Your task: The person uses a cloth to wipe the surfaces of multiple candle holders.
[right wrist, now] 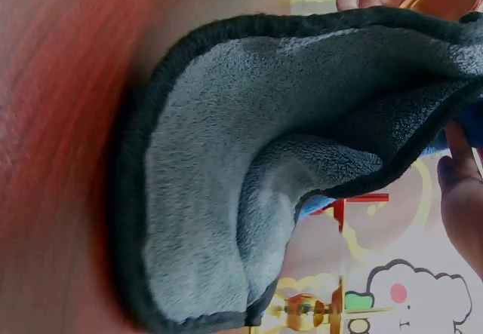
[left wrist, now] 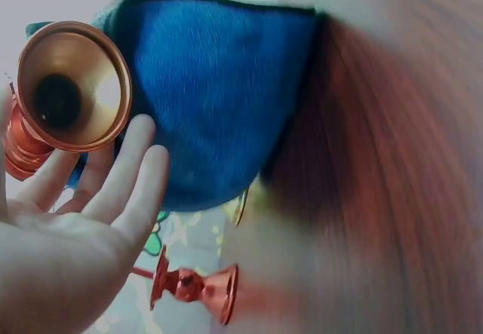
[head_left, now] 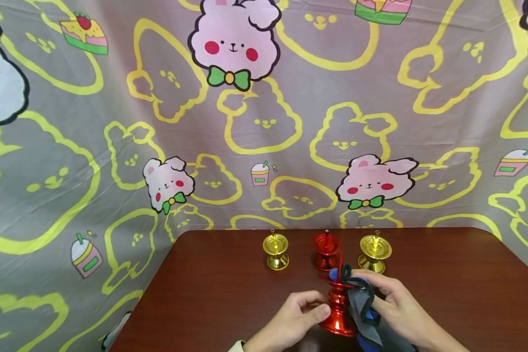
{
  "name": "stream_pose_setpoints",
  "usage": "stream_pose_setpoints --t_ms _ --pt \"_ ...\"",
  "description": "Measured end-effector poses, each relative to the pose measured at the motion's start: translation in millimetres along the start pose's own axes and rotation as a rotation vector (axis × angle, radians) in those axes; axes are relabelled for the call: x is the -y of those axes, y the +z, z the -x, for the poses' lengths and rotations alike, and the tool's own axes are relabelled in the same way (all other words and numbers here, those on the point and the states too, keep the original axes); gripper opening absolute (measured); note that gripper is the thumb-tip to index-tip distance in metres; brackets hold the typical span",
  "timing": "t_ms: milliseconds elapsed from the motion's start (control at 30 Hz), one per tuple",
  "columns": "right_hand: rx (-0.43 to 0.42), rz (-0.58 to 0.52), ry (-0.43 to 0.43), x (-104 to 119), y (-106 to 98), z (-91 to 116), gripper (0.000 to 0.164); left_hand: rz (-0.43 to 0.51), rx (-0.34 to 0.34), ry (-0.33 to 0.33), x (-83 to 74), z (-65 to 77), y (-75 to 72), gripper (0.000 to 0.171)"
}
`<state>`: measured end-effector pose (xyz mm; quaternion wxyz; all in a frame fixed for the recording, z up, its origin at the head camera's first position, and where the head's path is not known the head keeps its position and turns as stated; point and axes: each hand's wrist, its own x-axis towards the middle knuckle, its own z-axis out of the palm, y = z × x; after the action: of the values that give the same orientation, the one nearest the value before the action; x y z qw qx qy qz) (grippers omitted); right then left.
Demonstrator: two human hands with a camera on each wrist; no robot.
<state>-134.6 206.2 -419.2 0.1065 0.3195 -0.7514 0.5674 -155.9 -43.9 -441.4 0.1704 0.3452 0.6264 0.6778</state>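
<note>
A shiny red candle holder (head_left: pixel 340 325) with a flared base and a thin spike is held just above the table, slightly tilted. My left hand (head_left: pixel 290 318) grips it low down, thumb on the flared base. The left wrist view looks into the hollow underside of that base (left wrist: pixel 113 100). My right hand (head_left: pixel 398 303) holds a cloth, grey on one side and blue on the other with a dark edge (head_left: pixel 360 305), against the holder's dish and side. In the right wrist view the cloth's grey face (right wrist: pixel 196 176) hangs down and hides much of the right hand.
Along the back of the brown table (head_left: pixel 211 283) stand a gold candle holder (head_left: pixel 277 261), a second red one (head_left: pixel 325 244) and another gold one (head_left: pixel 375 249). A patterned rabbit curtain (head_left: pixel 290 190) hangs behind the table and on its left side.
</note>
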Motion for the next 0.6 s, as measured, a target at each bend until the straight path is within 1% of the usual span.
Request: stream_pose_setpoints --t_ms 100,167,200,267,333,400,533,567,600 --pt "0.028 -0.075 0.018 0 1 1 0.037 0.055 0.030 -0.026 -0.1 -0.9 3.5 0.042" --pt "0.044 -0.098 0.027 -1 2 1 0.037 0.101 0.052 -0.079 -1.6 -1.2 5.9 0.044" --pt "0.053 -0.101 0.026 -1 2 1 0.037 0.109 0.059 -0.109 -2.6 -0.9 6.9 0.044" --pt "0.064 -0.090 0.028 0 2 1 0.037 0.110 0.066 -0.166 -5.1 -0.1 8.8 0.045" --pt "0.080 -0.076 0.012 0 3 2 0.037 0.105 0.064 -0.209 -7.3 1.0 10.3 0.043" --pt "0.087 -0.054 -0.003 1 4 2 0.038 0.125 0.061 -0.228 -8.9 2.3 11.7 0.042" --pt "0.096 -0.011 -0.038 2 4 1 0.039 0.264 0.090 -0.243 -10.9 3.0 13.5 0.046" --pt "0.094 0.006 -0.044 2 4 1 0.039 0.287 0.098 -0.246 -11.4 3.1 13.6 0.047" --pt "0.094 0.015 -0.049 2 4 1 0.039 0.288 0.103 -0.247 -11.8 3.1 13.5 0.048"
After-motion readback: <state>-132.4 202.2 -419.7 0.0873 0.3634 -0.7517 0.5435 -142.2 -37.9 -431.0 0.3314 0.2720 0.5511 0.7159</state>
